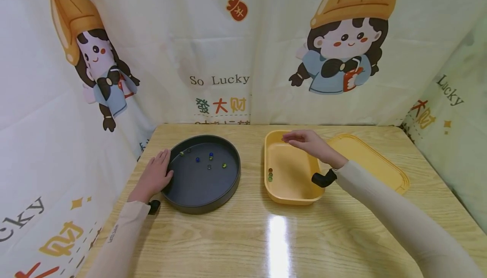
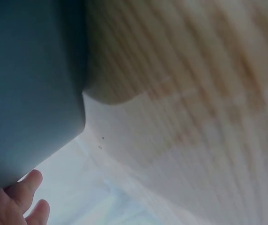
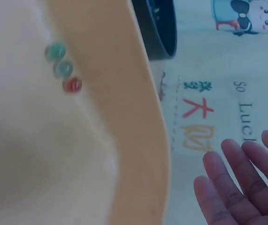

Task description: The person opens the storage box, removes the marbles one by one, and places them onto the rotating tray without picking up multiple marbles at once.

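Observation:
My left hand [image 1: 155, 172] rests against the left rim of a round dark pan [image 1: 205, 199], its fingers fairly straight. In the left wrist view, fingertips [image 2: 33, 180] touch the pan's outer wall [image 2: 30, 93]. Several small glass marbles [image 1: 211, 155], some blue and some yellowish, lie scattered on the pan's floor. My right hand [image 1: 310, 144] hovers over the far end of a yellow plastic box [image 1: 293, 199], holding nothing, fingers extended. Two green marbles [image 3: 63, 69] and a reddish one [image 3: 72, 85] sit in a row along the box's left wall.
A flat yellow lid [image 1: 369, 163] lies on the wooden table [image 1: 228, 244] to the right of the box, partly behind my right forearm. A printed curtain [image 1: 160, 28] hangs along the table's back and sides.

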Demonstrator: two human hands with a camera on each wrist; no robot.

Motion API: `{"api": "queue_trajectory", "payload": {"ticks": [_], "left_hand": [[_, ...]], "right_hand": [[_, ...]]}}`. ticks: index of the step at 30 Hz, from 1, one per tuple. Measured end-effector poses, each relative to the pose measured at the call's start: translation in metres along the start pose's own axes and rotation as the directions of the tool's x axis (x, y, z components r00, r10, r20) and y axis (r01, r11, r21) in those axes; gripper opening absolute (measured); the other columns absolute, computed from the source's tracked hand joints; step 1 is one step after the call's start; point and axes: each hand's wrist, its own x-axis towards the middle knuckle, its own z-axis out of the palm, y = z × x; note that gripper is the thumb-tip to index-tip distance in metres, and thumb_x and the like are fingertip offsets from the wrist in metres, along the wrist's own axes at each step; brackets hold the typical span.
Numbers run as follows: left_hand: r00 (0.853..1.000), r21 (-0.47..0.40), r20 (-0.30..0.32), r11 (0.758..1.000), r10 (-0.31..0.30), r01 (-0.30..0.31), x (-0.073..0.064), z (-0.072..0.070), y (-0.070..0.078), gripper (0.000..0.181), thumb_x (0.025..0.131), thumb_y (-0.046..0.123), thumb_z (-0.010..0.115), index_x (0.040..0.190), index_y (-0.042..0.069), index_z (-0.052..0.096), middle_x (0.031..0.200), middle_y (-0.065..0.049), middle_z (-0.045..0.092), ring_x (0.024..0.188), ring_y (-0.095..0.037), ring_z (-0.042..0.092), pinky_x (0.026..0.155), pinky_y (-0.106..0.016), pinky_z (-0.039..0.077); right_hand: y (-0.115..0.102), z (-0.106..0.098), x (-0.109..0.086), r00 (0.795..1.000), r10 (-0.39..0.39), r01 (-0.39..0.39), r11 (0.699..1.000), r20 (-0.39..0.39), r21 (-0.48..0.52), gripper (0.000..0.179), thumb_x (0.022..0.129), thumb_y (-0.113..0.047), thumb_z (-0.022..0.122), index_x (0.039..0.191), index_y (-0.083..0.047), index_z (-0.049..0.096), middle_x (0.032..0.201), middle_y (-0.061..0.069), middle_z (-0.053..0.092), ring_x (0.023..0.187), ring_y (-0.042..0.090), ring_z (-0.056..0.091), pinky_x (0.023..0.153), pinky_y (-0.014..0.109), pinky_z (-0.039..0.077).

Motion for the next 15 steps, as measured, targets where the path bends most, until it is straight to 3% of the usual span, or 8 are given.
{"api": "queue_trajectory", "payload": {"ticks": [3,8,12,15], "left_hand": [[1.0,-0.006,-0.003,1.0,0.0,0.0,-0.001,0.0,0.0,0.066,0.095,0.015,0.05,0.146,-0.011,0.016,0.151,-0.031,0.019,0.139,-0.046,0.019,0.112,-0.058,0.017],[1.0,-0.003,-0.023,1.0,-0.008,0.008,-0.003,0.002,0.002,0.065,0.094,0.014,0.048,0.145,-0.012,0.016,0.151,-0.031,0.02,0.139,-0.046,0.02,0.112,-0.058,0.017],[0.999,0.002,-0.036,1.0,-0.011,0.011,-0.003,0.003,0.002,0.065,0.094,0.015,0.048,0.145,-0.012,0.017,0.151,-0.031,0.021,0.139,-0.045,0.02,0.112,-0.057,0.018],[0.999,0.001,-0.035,1.0,-0.013,0.013,-0.003,0.004,0.002,0.065,0.094,0.015,0.048,0.145,-0.012,0.016,0.151,-0.031,0.02,0.139,-0.045,0.021,0.112,-0.057,0.018]], "right_hand": [[0.004,0.005,0.009,0.999,0.043,-0.046,0.991,0.024,0.129,0.039,0.096,-0.013,0.053,0.129,0.008,0.051,0.128,0.028,0.054,0.113,0.03,0.06,0.097,0.04,0.048],[0.016,0.017,0.023,0.991,0.112,-0.129,0.953,0.078,0.275,0.04,0.094,-0.009,0.055,0.128,0.012,0.049,0.126,0.022,0.059,0.098,0.008,0.065,0.101,0.051,0.042],[0.026,0.029,0.029,0.981,0.166,-0.189,0.928,0.096,0.321,0.04,0.091,-0.004,0.059,0.126,0.013,0.051,0.125,0.027,0.057,0.105,0.024,0.065,0.1,0.052,0.041],[0.034,0.039,0.032,0.976,0.178,-0.207,0.932,0.123,0.296,0.037,0.088,-0.002,0.061,0.122,0.012,0.055,0.123,0.029,0.058,0.112,0.035,0.06,0.098,0.047,0.045]]}}
